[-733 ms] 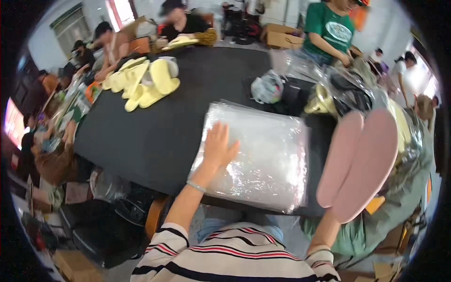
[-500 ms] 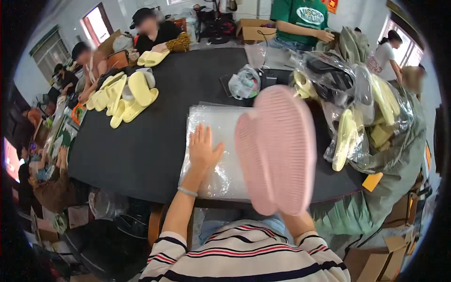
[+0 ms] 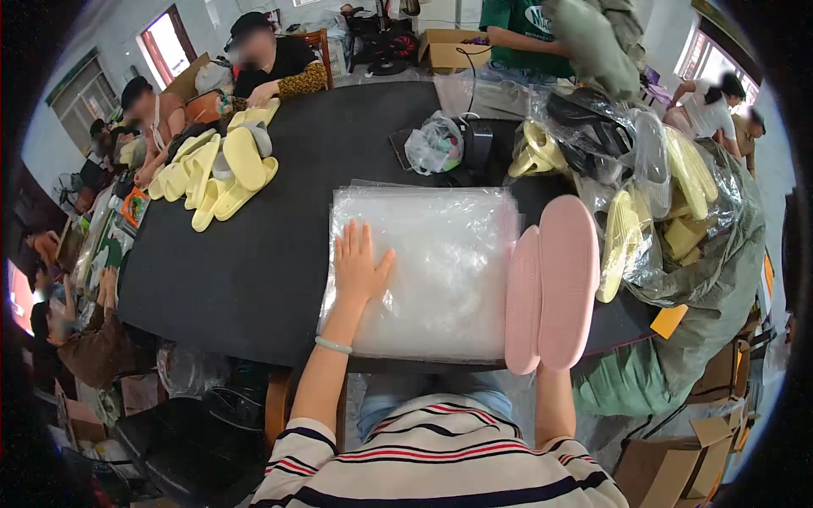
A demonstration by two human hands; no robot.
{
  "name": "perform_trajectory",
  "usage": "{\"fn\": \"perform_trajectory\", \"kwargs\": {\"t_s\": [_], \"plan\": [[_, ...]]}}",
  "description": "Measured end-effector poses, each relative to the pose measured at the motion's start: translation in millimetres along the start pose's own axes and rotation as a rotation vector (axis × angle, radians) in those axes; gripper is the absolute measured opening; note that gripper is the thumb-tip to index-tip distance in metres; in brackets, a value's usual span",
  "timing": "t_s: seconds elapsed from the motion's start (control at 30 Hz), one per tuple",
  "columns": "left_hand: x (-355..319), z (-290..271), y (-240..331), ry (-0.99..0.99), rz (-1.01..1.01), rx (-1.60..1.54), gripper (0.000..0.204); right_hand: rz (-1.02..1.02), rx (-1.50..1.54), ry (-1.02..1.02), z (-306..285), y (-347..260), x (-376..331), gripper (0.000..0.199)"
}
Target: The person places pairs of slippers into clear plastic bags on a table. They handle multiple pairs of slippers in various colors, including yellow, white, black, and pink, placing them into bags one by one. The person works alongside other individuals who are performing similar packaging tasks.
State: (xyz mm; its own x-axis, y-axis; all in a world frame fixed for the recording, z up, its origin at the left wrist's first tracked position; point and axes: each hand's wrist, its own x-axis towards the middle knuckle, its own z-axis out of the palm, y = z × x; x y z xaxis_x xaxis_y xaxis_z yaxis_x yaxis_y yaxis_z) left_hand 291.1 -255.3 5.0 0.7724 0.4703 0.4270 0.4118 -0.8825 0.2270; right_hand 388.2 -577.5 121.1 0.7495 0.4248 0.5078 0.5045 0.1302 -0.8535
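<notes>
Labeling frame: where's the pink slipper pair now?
Head view, right of centre: pink slipper pair held by the right hand, over the right edge of the clear bag stack.

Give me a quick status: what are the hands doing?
Left hand flat on stack of clear plastic bags. Right hand hidden behind pair of pink slippers, apparently holding them. Nothing blocking.

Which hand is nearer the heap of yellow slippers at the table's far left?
Left. The left hand lies flat on the plastic bags, nearer the yellow slippers; the right hand, hidden, holds pink slippers farther right.

Left hand [image 3: 360,264] lies flat, fingers spread; right hand hidden, forearm raised.
</notes>
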Motion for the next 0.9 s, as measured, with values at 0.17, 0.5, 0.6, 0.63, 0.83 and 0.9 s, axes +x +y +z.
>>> {"fn": "perform_trajectory", "kwargs": {"t_s": [0.17, 0.5, 0.6, 0.63, 0.83, 0.9], "plan": [[4.4, -1.5, 5.9, -0.035, 0.016, -0.015, 0.077, 0.057, 0.084, 0.052, 12.4, 21.9, 27.6, 0.033], [5.9, -0.1, -3.0, 0.009, 0.026, -0.026, 0.075, 0.387, -0.091, 0.177, 21.2, 135.4, 81.3, 0.043], [0.0, 1.0, -0.8, -0.017, 0.013, -0.018, 0.076, 0.390, -0.016, 0.184, -7.3, 120.7, 91.9, 0.030], [0.8, 0.5, -1.7, -0.017, 0.008, -0.015, 0.076, 0.352, 0.119, 0.205, -0.6, 96.2, 91.9, 0.031], [0.1, 6.9, -1.5, 0.049, 0.071, 0.031, 0.077, 0.075, -0.448, -0.208, 47.1, 65.5, 58.8, 0.036], [0.3, 2.9, -4.0, -0.004, 0.039, 0.069, 0.076, -0.077, -0.711, -0.221, 75.2, 44.8, 45.7, 0.044]]}}
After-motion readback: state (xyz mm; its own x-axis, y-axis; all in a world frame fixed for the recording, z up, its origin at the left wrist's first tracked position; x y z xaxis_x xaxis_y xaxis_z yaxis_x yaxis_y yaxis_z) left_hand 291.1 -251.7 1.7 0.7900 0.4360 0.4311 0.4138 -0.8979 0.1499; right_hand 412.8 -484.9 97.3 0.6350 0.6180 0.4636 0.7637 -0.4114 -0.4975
